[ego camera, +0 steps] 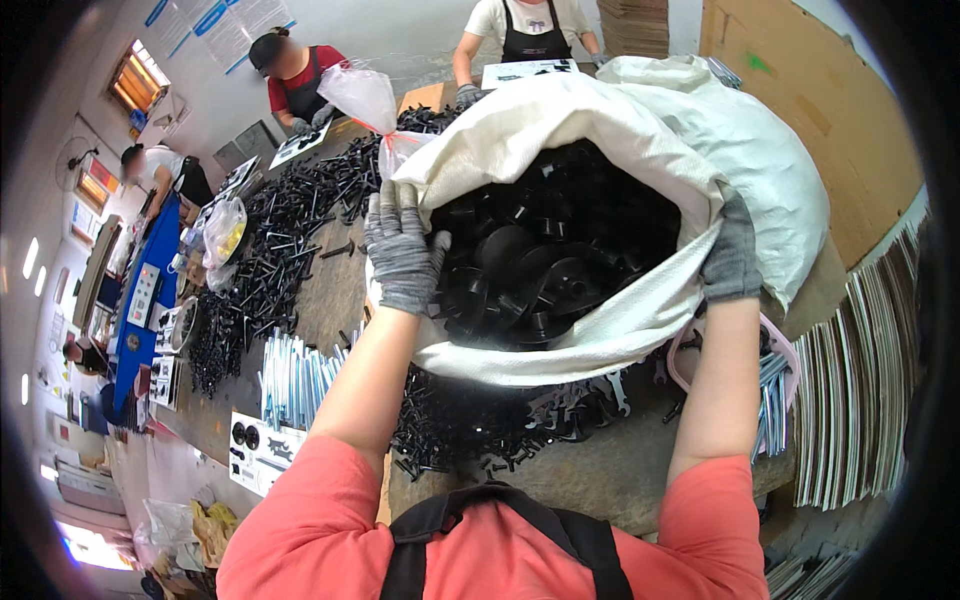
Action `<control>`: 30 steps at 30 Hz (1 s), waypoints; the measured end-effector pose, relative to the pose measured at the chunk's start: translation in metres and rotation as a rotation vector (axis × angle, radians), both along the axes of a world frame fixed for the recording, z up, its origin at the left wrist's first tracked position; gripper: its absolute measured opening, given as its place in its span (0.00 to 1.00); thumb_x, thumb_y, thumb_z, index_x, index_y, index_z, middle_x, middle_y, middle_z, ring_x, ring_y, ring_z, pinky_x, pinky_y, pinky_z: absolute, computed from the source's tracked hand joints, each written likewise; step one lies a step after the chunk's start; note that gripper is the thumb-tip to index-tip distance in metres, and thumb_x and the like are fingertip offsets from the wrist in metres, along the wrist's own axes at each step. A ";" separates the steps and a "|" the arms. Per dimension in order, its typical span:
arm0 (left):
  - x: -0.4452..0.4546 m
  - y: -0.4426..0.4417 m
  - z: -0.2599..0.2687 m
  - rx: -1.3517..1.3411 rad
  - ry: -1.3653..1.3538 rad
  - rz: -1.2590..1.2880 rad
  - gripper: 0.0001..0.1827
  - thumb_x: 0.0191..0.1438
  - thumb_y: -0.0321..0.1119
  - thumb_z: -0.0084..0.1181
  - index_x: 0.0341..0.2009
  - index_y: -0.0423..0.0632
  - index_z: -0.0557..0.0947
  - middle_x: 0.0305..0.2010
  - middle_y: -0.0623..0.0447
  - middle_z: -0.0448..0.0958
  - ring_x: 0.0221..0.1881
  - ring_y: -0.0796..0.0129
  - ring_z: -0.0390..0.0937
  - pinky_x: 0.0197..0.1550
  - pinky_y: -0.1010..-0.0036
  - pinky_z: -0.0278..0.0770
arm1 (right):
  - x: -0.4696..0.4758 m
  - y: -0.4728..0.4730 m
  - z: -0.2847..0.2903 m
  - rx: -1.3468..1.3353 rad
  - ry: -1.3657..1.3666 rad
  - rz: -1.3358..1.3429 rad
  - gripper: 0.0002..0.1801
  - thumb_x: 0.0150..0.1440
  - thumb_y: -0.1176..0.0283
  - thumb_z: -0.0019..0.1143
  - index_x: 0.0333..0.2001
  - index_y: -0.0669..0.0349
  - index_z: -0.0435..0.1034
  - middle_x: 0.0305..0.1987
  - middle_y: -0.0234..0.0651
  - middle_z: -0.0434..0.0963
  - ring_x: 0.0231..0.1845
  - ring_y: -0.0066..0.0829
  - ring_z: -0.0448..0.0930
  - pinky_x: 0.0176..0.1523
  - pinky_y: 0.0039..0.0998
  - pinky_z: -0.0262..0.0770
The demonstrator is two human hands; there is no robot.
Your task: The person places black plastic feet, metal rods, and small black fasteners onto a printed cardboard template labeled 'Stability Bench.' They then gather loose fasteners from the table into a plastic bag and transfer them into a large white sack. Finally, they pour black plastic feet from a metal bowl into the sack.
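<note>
A large white woven sack (517, 364) stands on the work table with its mouth rolled open before me. Inside lie many black round flanged plastic parts (566, 281). My left hand (405, 244), in a grey knit glove, rests spread against the left side of the rim, its thumb at the opening. At the right side, my right hand (731, 251), gloved too, grips the folded rim, its fingertips partly hidden by the cloth. Below the sack lie loose black bolts (435, 427) and metal open-end wrenches (619, 394).
A second white sack (780, 180) leans behind on the right. Long heaps of black bolts (262, 255) cover the table's left. Metal rods (292, 382) and a pink basket (787, 352) flank my forearms. Co-workers (300, 82) stand across the table; stacked sheets (855, 390) are at right.
</note>
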State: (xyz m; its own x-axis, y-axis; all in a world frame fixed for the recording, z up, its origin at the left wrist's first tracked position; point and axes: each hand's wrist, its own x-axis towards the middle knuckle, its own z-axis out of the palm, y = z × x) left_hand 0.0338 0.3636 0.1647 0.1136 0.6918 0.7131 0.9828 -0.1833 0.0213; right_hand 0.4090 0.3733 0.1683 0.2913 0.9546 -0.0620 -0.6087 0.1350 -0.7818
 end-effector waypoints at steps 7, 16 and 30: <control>-0.044 0.061 -0.016 -0.156 -1.443 -0.257 0.11 0.56 0.34 0.43 0.38 0.44 0.77 0.32 0.49 0.76 0.33 0.69 0.71 0.39 0.74 0.69 | -0.022 -0.024 -0.048 0.137 -1.460 -0.290 0.19 0.51 0.59 0.54 0.40 0.63 0.69 0.33 0.44 0.74 0.36 0.39 0.74 0.40 0.33 0.71; 0.001 0.129 0.033 -0.359 -1.327 -0.512 0.16 0.57 0.38 0.39 0.44 0.44 0.75 0.39 0.52 0.75 0.39 0.70 0.71 0.43 0.77 0.70 | -0.085 -0.048 0.074 0.507 -0.596 -0.329 0.21 0.56 0.72 0.47 0.52 0.69 0.58 0.51 0.40 0.68 0.48 0.29 0.72 0.55 0.26 0.67; 0.036 0.158 0.129 -0.414 -0.791 -0.779 0.30 0.39 0.38 0.64 0.49 0.49 0.71 0.45 0.51 0.73 0.45 0.63 0.72 0.49 0.69 0.70 | 0.103 -0.001 0.060 0.088 -0.354 -0.451 0.39 0.52 0.37 0.38 0.53 0.59 0.61 0.51 0.36 0.69 0.49 0.33 0.67 0.54 0.30 0.63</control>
